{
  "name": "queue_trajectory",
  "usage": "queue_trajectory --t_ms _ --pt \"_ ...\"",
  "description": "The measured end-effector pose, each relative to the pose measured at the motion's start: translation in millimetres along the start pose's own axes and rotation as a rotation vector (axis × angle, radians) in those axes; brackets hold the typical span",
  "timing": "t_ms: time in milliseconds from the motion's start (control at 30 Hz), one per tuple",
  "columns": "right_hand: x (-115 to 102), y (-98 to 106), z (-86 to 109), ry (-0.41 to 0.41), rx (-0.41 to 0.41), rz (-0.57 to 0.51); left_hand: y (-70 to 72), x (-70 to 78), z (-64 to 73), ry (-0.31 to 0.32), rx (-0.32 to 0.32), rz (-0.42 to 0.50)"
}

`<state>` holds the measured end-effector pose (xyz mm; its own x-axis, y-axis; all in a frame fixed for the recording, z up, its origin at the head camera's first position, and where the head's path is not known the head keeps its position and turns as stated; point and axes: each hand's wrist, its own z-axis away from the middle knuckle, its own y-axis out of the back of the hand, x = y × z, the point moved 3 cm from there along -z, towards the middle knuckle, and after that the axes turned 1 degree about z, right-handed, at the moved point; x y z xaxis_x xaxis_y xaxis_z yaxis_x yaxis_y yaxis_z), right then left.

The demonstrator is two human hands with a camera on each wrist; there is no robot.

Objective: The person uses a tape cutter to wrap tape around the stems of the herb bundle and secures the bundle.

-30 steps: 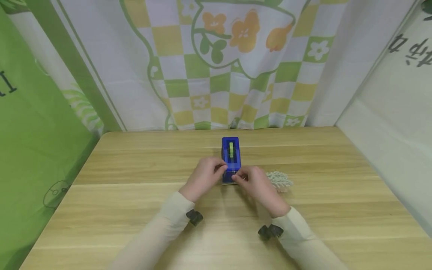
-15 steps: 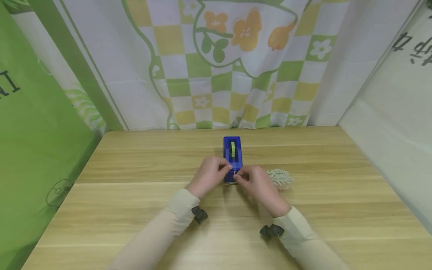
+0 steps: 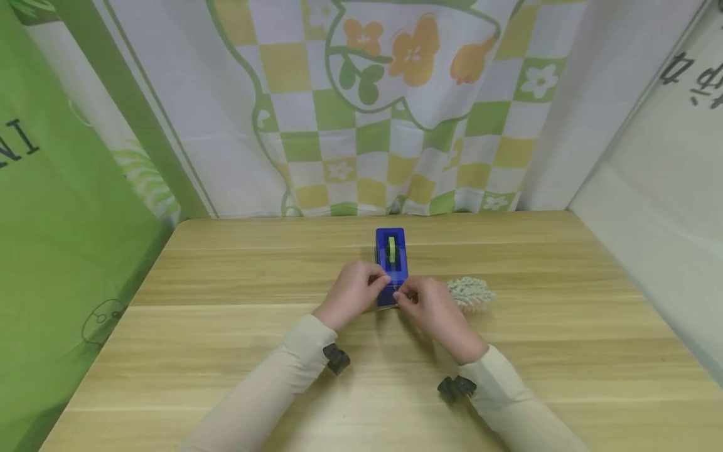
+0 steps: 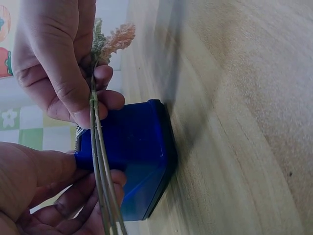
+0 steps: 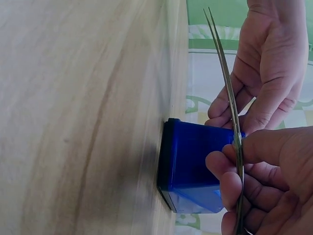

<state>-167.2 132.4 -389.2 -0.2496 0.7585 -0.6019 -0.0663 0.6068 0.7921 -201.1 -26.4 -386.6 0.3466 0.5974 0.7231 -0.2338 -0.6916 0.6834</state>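
Observation:
A blue tape dispenser [image 3: 391,257] with a small yellow-green roll [image 3: 391,249] stands on the table. My left hand [image 3: 351,292] is at its near, serrated end, thumb and forefinger pinched together there, seemingly on the clear tape's end, which is hard to see. My right hand [image 3: 433,311] pinches a small bundle of thin stems [image 4: 101,161] just in front of the dispenser. Pale green and pinkish flower heads [image 4: 116,41] extend beyond the right hand. A shiny band [image 5: 237,138] shows on the stems between the hands. The right hand partly hides the bundle in the head view.
The wooden table [image 3: 226,276] extends to both sides of the dispenser. A patterned curtain [image 3: 373,144] hangs behind its far edge. Green cloth [image 3: 73,207] is at the left and white cloth [image 3: 649,176] at the right.
My left hand has shifted slightly right, closer to the right hand. The right hand keeps its grip on the stems at the dispenser's near end. The whole view has shifted a little.

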Motion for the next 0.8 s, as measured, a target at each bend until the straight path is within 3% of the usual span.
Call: queue_trajectory --t_ms 467,800 --pt "-1.6 -0.2 2.5 0.044 0.039 0.053 1.2 2.7 -0.3 -0.019 0.004 -0.001" --pt "-0.3 -1.3 1.1 0.035 0.02 0.057 0.7 2.4 -0.4 -0.015 0.007 -0.007"
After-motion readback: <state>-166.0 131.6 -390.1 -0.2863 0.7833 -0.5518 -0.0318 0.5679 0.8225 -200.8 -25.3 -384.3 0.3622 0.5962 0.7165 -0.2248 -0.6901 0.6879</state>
